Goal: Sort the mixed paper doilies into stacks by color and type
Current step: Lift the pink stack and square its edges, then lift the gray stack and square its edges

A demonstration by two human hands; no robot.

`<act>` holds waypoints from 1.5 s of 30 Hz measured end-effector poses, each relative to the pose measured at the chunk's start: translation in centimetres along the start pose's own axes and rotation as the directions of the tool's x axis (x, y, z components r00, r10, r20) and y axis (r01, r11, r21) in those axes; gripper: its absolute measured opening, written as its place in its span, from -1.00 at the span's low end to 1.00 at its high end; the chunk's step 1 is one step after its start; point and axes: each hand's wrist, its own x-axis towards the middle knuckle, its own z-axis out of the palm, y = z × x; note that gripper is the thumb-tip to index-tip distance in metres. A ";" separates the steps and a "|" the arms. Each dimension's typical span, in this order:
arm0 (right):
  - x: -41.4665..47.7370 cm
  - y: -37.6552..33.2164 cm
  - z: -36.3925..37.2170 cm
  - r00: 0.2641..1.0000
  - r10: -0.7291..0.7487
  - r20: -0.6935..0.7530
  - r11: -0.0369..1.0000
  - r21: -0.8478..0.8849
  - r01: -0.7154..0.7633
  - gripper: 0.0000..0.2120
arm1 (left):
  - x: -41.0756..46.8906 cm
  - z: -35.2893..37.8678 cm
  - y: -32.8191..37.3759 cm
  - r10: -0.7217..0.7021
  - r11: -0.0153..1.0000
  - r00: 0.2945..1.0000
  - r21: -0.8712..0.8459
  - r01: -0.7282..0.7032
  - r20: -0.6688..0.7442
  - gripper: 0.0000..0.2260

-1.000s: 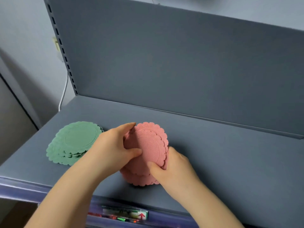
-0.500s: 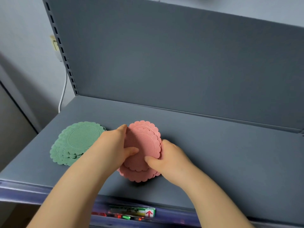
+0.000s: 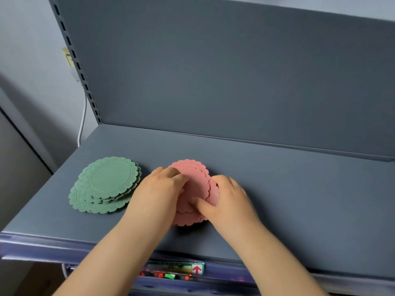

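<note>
a: what's changed since a second ago?
b: back then we held the top pink doilies (image 3: 195, 178) tipped up between our hands. now they're lowered nearly flat onto the rest of the pink pile, and both hands have sunk with them. the green doilies (image 3: 109, 182) haven't moved.
a: how do our hands sit?
b: our left hand (image 3: 160, 195) is knuckles up, its fingers (image 3: 174, 175) bent close together over the pile's left rim and top. our right hand (image 3: 229, 201) curls round the right rim, with its thumb (image 3: 198, 203) laid across the near part of the top sheet. its other fingers are blurred, so we can't tell how tightly they press. both forearms reach in over the near edge of the shelf (image 3: 299, 199).
a: how does the pile look?
b: it's pink and round, with scalloped rims and fine ribbed embossing. the sheets aren't squared up: the rims step out toward our right fingers and below the right thumb. the pile rests on the shelf, gripped between the two sets of fingers.
a: and the green ones?
b: they have the same scalloped shape and an oval centre. they lie flat and loosely fanned, just beyond the outer side of our left fingers.
</note>
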 end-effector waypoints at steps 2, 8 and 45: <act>-0.6 0.4 -0.1 0.996 -0.084 0.013 0.996 0.017 0.084 -0.39 | -0.4 0.3 -0.3 -0.011 0.994 0.999 -0.110 0.006 -0.043 -0.84; -3.1 2.9 -3.6 0.936 -0.348 0.044 0.930 -0.106 0.351 -0.36 | -1.8 0.0 2.4 0.020 0.993 0.993 -0.110 -0.033 -0.117 -0.77; -31.0 46.4 -33.4 0.971 0.140 -0.194 0.965 -0.193 -0.178 -0.46 | -1.5 11.4 59.9 0.516 0.844 0.852 -0.114 -0.523 -0.093 -0.68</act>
